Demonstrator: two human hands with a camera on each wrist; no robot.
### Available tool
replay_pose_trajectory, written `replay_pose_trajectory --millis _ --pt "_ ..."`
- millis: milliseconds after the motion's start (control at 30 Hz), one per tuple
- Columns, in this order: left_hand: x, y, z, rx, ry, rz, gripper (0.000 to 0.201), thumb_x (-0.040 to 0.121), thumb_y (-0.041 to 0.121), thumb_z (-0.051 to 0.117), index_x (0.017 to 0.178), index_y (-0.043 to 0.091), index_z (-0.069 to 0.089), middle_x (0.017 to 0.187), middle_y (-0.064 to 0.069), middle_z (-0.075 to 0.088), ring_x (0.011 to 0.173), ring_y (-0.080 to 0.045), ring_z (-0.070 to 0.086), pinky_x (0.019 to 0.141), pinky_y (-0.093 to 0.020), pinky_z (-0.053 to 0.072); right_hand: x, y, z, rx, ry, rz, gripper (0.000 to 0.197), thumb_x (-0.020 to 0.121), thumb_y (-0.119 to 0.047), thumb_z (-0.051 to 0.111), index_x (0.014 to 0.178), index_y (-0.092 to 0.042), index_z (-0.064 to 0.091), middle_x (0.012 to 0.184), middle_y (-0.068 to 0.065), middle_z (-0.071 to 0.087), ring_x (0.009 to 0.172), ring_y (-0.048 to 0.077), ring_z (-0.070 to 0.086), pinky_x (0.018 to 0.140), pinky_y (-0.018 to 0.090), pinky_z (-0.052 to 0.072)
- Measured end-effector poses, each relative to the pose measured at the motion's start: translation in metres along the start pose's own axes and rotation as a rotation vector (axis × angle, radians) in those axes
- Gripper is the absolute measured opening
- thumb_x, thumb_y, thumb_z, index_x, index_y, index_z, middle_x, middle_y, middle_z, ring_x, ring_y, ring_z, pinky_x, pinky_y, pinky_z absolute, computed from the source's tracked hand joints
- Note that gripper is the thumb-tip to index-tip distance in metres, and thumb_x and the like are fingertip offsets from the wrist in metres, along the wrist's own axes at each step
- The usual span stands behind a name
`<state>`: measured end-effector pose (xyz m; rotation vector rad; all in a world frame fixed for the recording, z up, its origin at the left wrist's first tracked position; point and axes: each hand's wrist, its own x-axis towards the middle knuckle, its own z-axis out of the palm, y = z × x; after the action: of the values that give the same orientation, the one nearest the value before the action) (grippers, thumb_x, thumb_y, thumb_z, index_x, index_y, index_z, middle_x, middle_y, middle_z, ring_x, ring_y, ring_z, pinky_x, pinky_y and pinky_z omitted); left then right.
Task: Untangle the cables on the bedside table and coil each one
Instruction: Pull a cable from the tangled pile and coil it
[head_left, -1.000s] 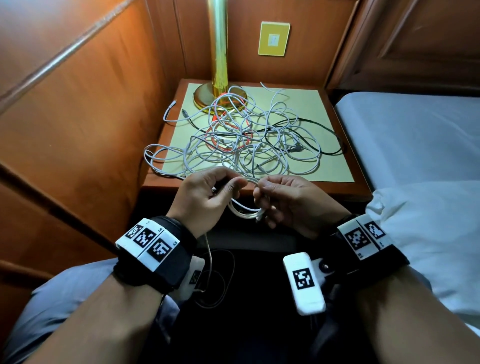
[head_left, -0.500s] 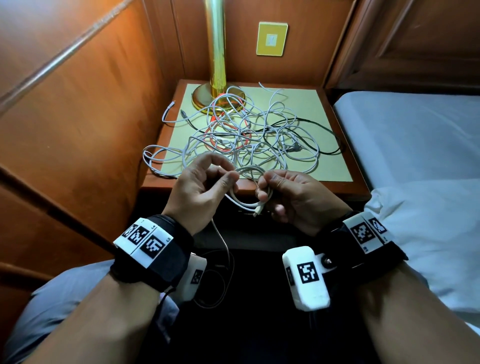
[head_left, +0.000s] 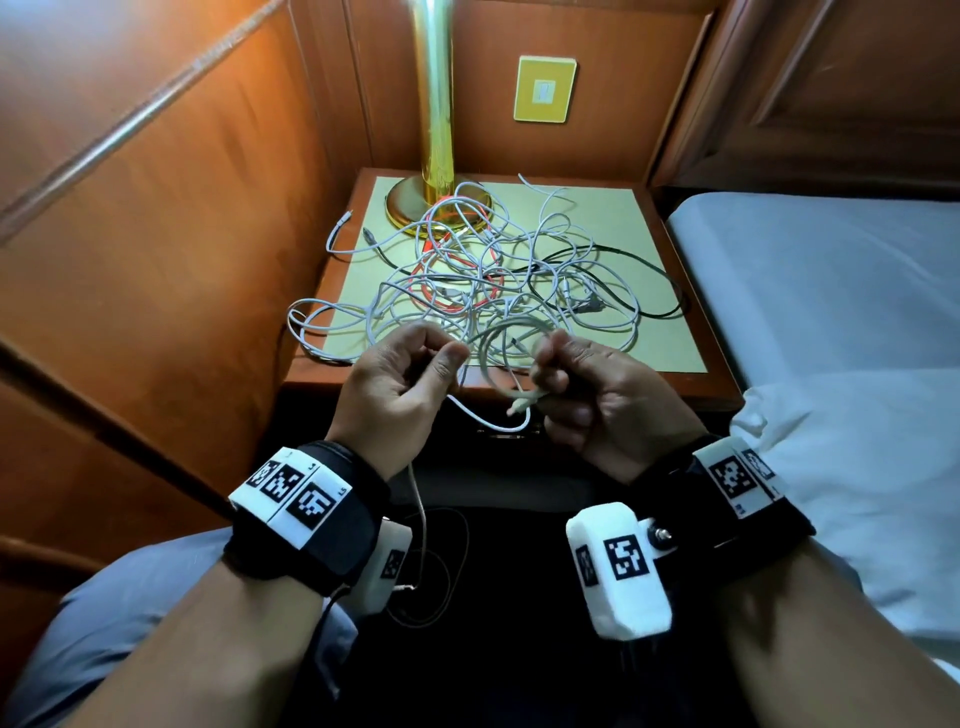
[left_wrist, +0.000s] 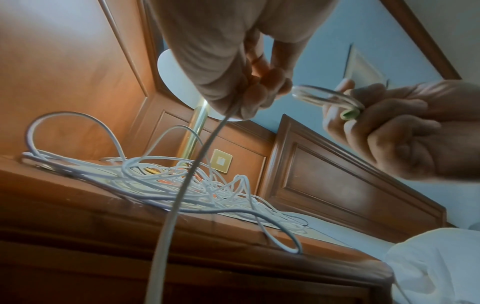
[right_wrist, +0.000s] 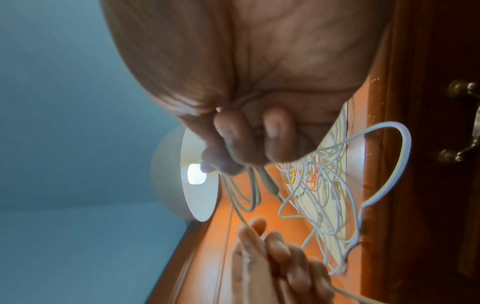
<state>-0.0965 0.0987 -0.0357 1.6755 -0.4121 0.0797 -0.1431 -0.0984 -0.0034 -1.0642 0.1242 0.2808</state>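
A tangle of white cables (head_left: 524, 260), with an orange cable (head_left: 434, 270) and a black cable (head_left: 652, 283) in it, lies on the bedside table (head_left: 322, 375). My right hand (head_left: 545, 364) grips a small coil of white cable (head_left: 496, 340) just before the table's front edge, and the coil's plug (head_left: 524, 402) sticks out below the fingers. My left hand (head_left: 448, 358) pinches the same cable's free strand a little to the left. In the left wrist view the coil (left_wrist: 324, 96) spans from the right hand (left_wrist: 345, 107) toward the left hand (left_wrist: 259, 92). The strand (left_wrist: 182, 185) hangs down from the left hand.
A brass lamp (head_left: 436, 130) stands at the table's back left, with cable loops around its base. A bed (head_left: 831, 286) and a white pillow (head_left: 857, 467) lie to the right. Wood panelling (head_left: 156, 234) closes the left side. Some loops (head_left: 306, 332) overhang the table's left front edge.
The hands have drawn slightly apart. The white loop that hung below them now arcs above, between the two hands, and the plug end pokes out under the right hand.
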Motion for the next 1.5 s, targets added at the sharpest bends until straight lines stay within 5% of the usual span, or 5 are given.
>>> replay_pose_trajectory --millis 267,500,633,1133,1500 --pt "0.011 -0.004 -0.027 0.332 0.343 0.110 0.004 0.091 0.023 0.064 0.088 0.022 0.067 0.077 0.006 0.069 0.072 -0.007 0.065 0.071 -0.024 0.053 -0.002 -0.014 -0.011 0.078 0.226 -0.230 0.028 0.106 -0.027 0.037 0.085 -0.020 0.055 0.067 -0.006 0.055 0.045 0.008 0.032 0.046 0.023 0.023" --pt "-0.006 -0.001 -0.002 0.528 -0.152 0.373 0.006 0.087 0.016 0.069 0.087 0.011 0.071 0.079 0.001 0.069 0.074 -0.018 0.065 0.073 -0.029 0.050 -0.003 0.006 -0.007 -0.883 0.261 -0.473 0.030 0.104 -0.028 0.048 0.087 -0.018 0.070 0.070 0.006 0.068 0.049 0.010 0.047 0.050 0.024 0.037" --pt "-0.006 0.004 0.001 0.462 -0.149 0.411 0.004 0.086 0.010 0.069 0.088 0.009 0.072 0.083 0.003 0.070 0.078 -0.014 0.066 0.076 -0.026 0.052 -0.002 0.007 -0.005 -1.002 0.175 -0.344 0.029 0.104 -0.020 0.050 0.088 -0.009 0.071 0.058 -0.020 0.063 0.049 -0.003 0.054 0.050 0.008 0.035" --pt "0.000 -0.010 -0.004 0.322 -0.221 0.041 0.033 0.092 0.056 0.055 0.095 0.025 0.067 0.077 -0.004 0.067 0.074 -0.026 0.063 0.072 -0.047 0.052 0.000 0.008 0.004 -0.472 -0.042 0.079 0.034 0.107 -0.026 0.038 0.079 -0.012 0.054 0.057 -0.004 0.040 0.044 0.008 0.029 0.041 0.020 0.024" --pt "-0.001 -0.012 0.003 0.179 -0.278 -0.042 0.048 0.093 0.061 0.046 0.074 0.018 0.055 0.065 0.007 0.048 0.063 -0.012 0.045 0.062 -0.044 0.041 0.004 0.015 0.012 -0.483 -0.007 0.074 0.033 0.105 -0.034 0.043 0.078 -0.017 0.052 0.057 -0.007 0.043 0.044 0.008 0.029 0.039 0.018 0.024"
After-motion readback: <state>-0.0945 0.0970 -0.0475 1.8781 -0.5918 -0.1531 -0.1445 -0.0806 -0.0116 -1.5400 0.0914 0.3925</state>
